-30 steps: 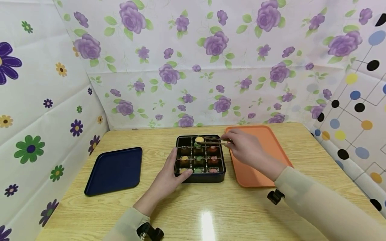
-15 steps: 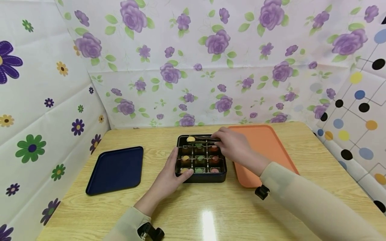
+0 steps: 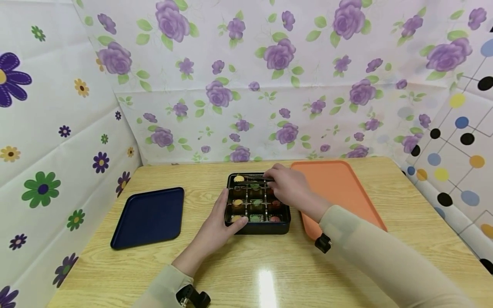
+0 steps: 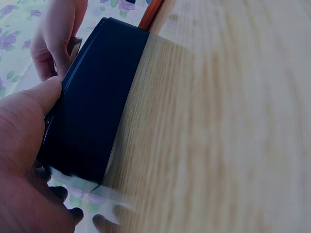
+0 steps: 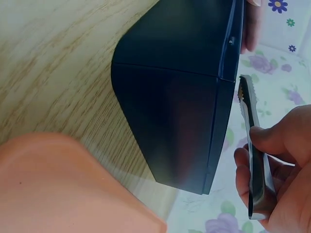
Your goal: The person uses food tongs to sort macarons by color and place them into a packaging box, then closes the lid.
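Note:
A black divided box point(image 3: 262, 228) stands mid-table, with small round yellow, green and reddish pieces in its compartments. My left hand point(image 3: 217, 222) holds its near left corner, thumb on the front rim and fingers along the left side. In my right hand point(image 3: 288, 185) is a pair of metal tongs point(image 5: 256, 170), pinched between thumb and fingers over the box's far side. The tong tips are at a round yellow piece point(image 3: 239, 179) in the far left compartment. My right hand hides part of the right-hand column. The right wrist view shows the box's outer wall point(image 5: 170, 116).
A dark blue tray point(image 3: 148, 218) lies on the wooden table point(image 3: 215, 273) to the left. An orange tray point(image 3: 335, 188) lies close on the box's right, partly under my right forearm. Flowered cloth point(image 3: 246, 107) hangs behind the table.
My right hand has moved left with the tongs, carrying the yellow piece from over the far middle compartment to the far left one. The left hand stays on the box.

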Demonstrator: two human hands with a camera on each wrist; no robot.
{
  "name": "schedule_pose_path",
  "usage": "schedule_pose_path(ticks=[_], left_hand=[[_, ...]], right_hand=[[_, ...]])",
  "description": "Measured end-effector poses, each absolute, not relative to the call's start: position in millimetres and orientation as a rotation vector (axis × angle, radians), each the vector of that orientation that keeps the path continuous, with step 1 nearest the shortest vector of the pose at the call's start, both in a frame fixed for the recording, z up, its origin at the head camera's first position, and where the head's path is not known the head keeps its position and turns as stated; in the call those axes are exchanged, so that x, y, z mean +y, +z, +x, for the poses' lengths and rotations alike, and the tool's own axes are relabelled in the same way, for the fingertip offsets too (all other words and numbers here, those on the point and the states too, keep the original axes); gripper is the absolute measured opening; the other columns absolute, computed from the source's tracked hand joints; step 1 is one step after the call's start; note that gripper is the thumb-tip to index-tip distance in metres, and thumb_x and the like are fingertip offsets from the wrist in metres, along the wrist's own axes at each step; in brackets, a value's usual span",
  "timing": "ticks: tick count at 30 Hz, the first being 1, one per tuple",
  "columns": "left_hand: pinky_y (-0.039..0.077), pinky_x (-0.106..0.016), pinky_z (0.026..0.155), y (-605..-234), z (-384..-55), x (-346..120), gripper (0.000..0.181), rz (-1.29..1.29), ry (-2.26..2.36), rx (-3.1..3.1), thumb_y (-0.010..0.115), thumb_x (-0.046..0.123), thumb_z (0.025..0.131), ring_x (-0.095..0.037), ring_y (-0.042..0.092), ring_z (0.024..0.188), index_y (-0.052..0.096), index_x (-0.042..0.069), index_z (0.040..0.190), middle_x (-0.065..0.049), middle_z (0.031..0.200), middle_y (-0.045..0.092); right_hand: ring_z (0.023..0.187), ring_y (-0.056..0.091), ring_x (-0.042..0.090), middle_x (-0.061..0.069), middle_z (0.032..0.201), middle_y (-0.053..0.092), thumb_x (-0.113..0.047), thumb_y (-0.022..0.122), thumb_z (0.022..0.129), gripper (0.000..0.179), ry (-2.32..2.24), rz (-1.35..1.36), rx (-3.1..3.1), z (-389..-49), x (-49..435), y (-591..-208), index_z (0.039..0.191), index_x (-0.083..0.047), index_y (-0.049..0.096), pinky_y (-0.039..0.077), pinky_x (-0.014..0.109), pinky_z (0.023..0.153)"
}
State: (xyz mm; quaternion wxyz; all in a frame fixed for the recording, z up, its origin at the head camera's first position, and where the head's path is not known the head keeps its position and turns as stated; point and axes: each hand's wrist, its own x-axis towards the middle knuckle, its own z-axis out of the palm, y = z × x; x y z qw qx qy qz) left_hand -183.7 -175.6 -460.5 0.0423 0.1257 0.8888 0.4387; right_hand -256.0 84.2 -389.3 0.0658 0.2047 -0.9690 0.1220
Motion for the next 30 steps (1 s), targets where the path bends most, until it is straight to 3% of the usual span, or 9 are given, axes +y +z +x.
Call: schedule_pose_path(ticks=[5,12,30], left_hand=[[0.035,-0.071,0.123,-460.3,-183.5,-175.4,0.113,0.395,1.338,2.732,0.074,0.058,0.104,-0.044,0.024,0.164,-0.002,0.025,0.18,-0.008,0.186,0.001],[0.033,-0.069,0.125,-458.9,-182.8,-175.3,0.113,0.374,1.333,2.724,0.074,0.059,0.104,-0.04,0.023,0.165,-0.006,0.032,0.179,-0.004,0.186,0.0],[0.033,-0.069,0.125,-458.8,-182.6,-175.6,0.112,0.374,1.329,2.73,0.075,0.056,0.105,-0.04,0.023,0.165,-0.004,0.027,0.179,-0.002,0.185,0.0]], right_hand=[[0.092,0.069,0.021,0.005,0.125,0.069,-0.018,0.07,0.112,0.029,0.364,0.621,-2.92,-259.1,81.4,-391.8,0.139,-0.015,0.077,0.055,0.038,0.069],[0.093,0.07,0.021,0.005,0.124,0.069,-0.02,0.07,0.112,0.029,0.352,0.616,-2.947,-260.8,77.5,-394.0,0.14,-0.014,0.076,0.054,0.038,0.069],[0.082,0.064,0.017,0.005,0.128,0.068,-0.023,0.07,0.112,0.033,0.339,0.593,-2.947,-261.5,77.1,-397.5,0.145,-0.017,0.074,0.049,0.034,0.063]])
